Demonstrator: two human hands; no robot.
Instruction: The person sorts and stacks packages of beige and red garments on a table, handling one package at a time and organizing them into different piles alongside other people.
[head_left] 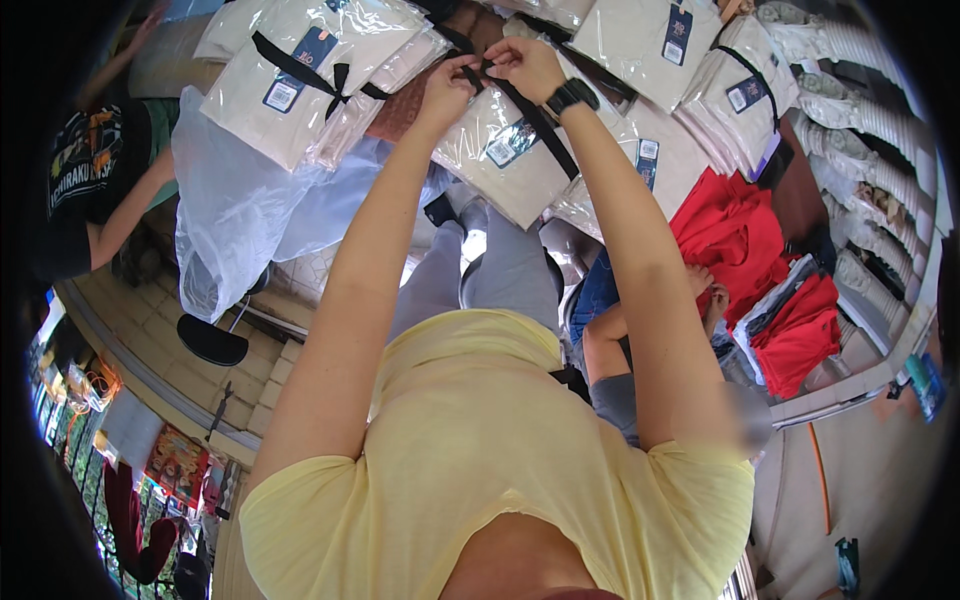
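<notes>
In front of me lies a stack of cream folded fabric packs (490, 185) in clear plastic, with a dark label on top. A black fabric strap (545, 130) runs across it. My left hand (447, 92) pinches one end of the strap at the stack's far edge. Close beside it, my right hand (525, 68) pinches the strap too, with a black watch on that wrist. The two hands are a small gap apart, and the strap's crossing between them is partly hidden by my fingers. To the left, another stack (300, 90) carries a black strap tied in a knot.
More wrapped stacks (650, 50) lie at the far right. A clear plastic bag (230, 210) hangs at the left table edge. On the right, a person's hands (708, 290) are at red cloth (735, 235). Another person's arm (135, 205) is at far left. White bundles (865, 110) line the right.
</notes>
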